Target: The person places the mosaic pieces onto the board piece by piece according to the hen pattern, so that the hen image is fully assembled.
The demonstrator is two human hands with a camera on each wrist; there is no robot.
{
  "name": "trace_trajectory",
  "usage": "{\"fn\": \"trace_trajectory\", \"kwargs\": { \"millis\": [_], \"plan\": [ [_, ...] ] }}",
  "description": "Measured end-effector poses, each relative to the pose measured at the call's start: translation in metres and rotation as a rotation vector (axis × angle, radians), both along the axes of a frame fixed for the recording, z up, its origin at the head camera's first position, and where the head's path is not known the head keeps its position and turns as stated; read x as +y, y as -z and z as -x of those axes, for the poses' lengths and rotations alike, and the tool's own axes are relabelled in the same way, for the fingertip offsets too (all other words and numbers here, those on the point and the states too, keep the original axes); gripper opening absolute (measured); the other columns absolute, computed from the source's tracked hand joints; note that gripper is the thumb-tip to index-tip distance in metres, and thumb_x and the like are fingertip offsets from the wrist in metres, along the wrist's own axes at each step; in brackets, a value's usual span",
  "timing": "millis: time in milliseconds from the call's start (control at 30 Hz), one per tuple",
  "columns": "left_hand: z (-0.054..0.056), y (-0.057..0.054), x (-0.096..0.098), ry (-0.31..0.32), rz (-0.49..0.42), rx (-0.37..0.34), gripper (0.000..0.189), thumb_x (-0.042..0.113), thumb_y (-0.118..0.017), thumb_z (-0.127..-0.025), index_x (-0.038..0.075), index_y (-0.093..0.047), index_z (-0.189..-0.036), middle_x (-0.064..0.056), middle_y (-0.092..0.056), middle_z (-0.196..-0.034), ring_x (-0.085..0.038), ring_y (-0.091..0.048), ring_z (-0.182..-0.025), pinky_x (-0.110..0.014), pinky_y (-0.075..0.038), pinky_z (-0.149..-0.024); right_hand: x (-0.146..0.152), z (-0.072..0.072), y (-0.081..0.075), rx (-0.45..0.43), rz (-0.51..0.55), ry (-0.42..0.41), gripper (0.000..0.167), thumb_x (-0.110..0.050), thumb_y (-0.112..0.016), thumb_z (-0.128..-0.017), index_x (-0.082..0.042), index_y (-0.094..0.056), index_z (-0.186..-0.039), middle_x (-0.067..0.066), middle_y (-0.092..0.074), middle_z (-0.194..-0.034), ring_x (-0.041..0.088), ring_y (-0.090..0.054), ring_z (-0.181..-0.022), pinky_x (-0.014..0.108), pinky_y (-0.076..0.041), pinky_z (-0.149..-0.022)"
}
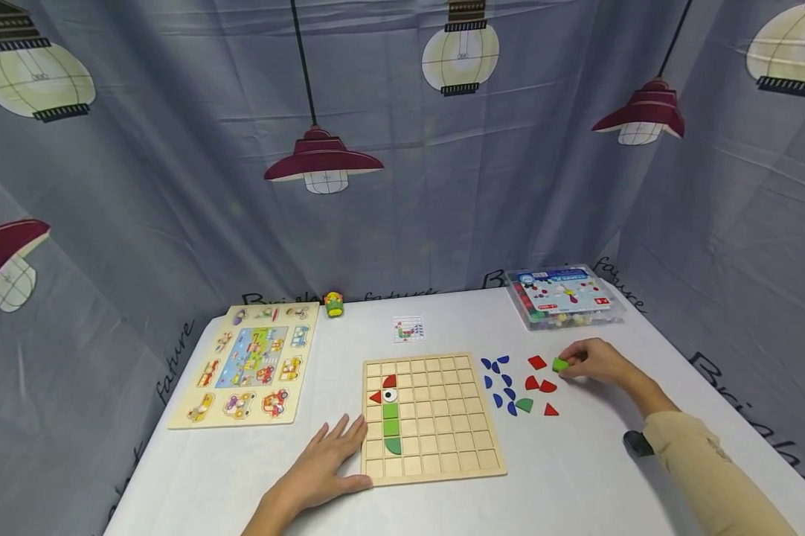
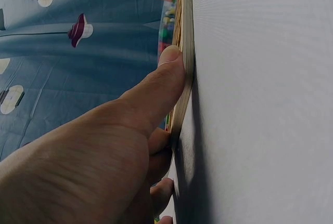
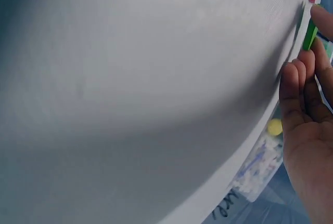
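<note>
My left hand (image 1: 325, 463) rests at the left edge of a wooden grid board (image 1: 443, 424), fingers spread and thumb near its front corner; in the left wrist view the thumb (image 2: 161, 81) touches the board's side. My right hand (image 1: 597, 362) pinches a green square tile (image 1: 559, 365) between thumb and fingers, right of the board. Down the board's left part run a red curved piece (image 1: 390, 381), a red triangle (image 1: 376, 397), an eye tile (image 1: 390, 395), two green squares (image 1: 391, 427) and a green quarter circle (image 1: 393, 446).
Blue half-round pieces (image 1: 507, 380), red pieces (image 1: 547, 386) and a green quarter circle (image 1: 524, 404) lie between board and right hand. Behind are a pattern card (image 1: 408, 329), a lidded plastic box (image 1: 566, 298) and a small toy figure (image 1: 333, 304). A picture puzzle (image 1: 248, 365) lies left.
</note>
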State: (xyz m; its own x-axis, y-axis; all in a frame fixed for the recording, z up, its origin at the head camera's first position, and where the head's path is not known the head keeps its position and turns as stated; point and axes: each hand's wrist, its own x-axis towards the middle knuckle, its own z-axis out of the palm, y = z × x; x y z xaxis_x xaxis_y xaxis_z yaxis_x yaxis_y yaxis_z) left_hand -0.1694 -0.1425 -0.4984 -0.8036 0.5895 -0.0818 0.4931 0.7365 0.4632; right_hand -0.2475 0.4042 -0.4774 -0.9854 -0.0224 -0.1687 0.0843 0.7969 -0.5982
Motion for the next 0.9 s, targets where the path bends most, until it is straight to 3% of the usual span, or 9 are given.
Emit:
{"fn": "trace_trajectory", "kwargs": {
  "millis": [567, 900],
  "plan": [
    [-0.001, 0.000, 0.000, 0.007, -0.006, 0.013, 0.093, 0.066, -0.061, -0.081, 0.006, -0.041, -0.148, -0.008, -0.035, -0.158, -0.037, -0.026, -0.148, -0.060, -0.016, -0.120, -0.068, -0.014, -0.020, 0.014, 0.018, -0.153, 0.029, -0.015, -0.082, -0.074, -0.005, -0.072, -0.099, 0.001, -0.061, -0.083, 0.016, -0.053, -0.078, 0.020, -0.048, -0.062],
    [-0.001, -0.002, 0.001, 0.003, -0.005, 0.010, 0.093, 0.067, -0.061, -0.080, 0.006, -0.041, -0.147, -0.008, -0.035, -0.157, -0.037, -0.026, -0.148, -0.060, -0.017, -0.120, -0.108, -0.016, -0.024, 0.081, 0.036, -0.323, 0.026, -0.016, -0.084, -0.072, -0.009, -0.071, -0.094, 0.000, -0.060, -0.080, 0.011, -0.051, -0.072, 0.020, -0.047, -0.060]
  ]
}}
